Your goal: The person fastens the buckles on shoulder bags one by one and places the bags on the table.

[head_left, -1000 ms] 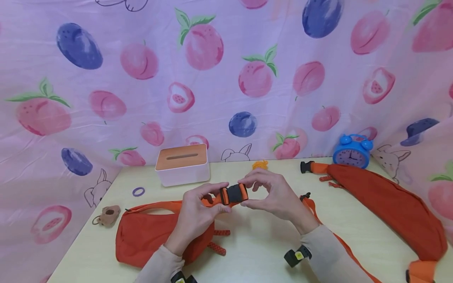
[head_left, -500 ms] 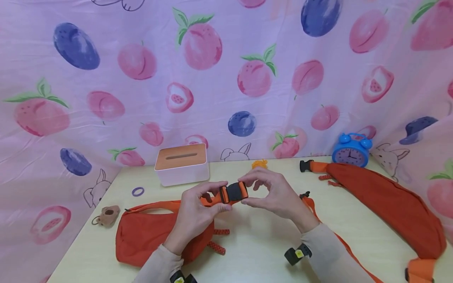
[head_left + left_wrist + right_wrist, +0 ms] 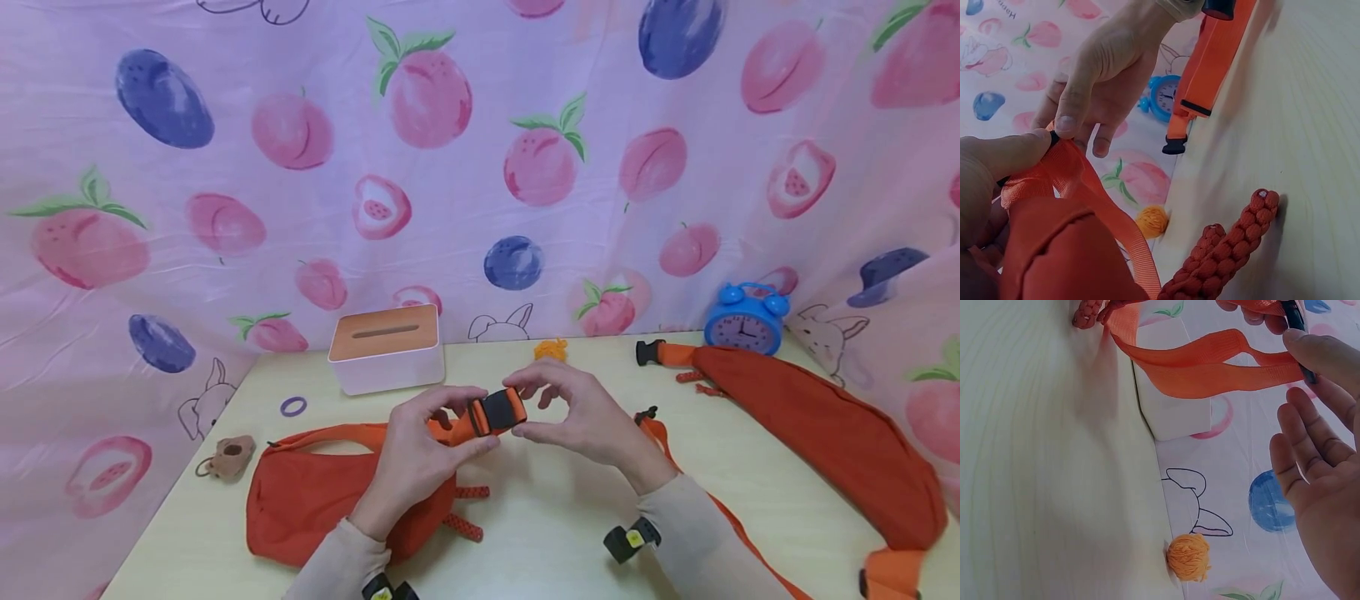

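Note:
A black plastic side-release buckle (image 3: 498, 412) on orange webbing is held up in front of me, its two halves joined. My left hand (image 3: 420, 446) grips its left end and the strap there. Thumb and index finger of my right hand (image 3: 581, 414) pinch the buckle's right end; the other fingers are loosely bent. The strap belongs to a red-orange waist bag (image 3: 315, 500) lying under my left forearm. In the left wrist view the orange strap (image 3: 1110, 212) loops down from the fingers, and a braided red cord pull (image 3: 1229, 250) sticks out below.
Another red waist bag (image 3: 817, 433) lies at the right, below a blue alarm clock (image 3: 745, 321). A thin orange strap (image 3: 663, 442) runs under my right forearm. Toward the back are a tissue box (image 3: 390, 367) and orange yarn (image 3: 551, 349). A purple ring (image 3: 293, 407) and brown keychain (image 3: 230, 457) lie left.
The buckle has tilted slightly, its right end a little higher. My left thumb has slid a bit to the right beneath it. Both hands otherwise stay in place.

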The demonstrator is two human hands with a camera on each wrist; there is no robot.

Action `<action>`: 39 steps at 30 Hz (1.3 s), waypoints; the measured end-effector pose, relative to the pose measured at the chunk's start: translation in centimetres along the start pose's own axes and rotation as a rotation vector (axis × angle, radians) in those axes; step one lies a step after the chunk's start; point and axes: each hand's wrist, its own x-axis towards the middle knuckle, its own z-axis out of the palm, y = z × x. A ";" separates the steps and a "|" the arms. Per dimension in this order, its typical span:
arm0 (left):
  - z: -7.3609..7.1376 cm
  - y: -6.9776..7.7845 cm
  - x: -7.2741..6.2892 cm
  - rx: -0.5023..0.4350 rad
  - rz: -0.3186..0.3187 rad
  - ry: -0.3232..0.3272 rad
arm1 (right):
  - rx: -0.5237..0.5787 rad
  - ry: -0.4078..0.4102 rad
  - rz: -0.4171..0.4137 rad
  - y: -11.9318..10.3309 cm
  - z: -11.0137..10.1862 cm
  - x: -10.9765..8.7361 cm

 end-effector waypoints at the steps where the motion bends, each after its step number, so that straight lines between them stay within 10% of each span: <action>1: 0.1 0.0 0.0 -0.003 0.000 -0.004 | -0.002 -0.004 0.001 0.0 0.0 0.0; 16: 0.4 -0.3 -0.1 -0.004 0.052 -0.010 | -0.014 -0.053 -0.039 0.2 0.3 0.0; 39: 0.3 -0.2 0.1 -0.067 0.036 -0.029 | -0.062 0.147 0.010 0.0 -2.6 -0.4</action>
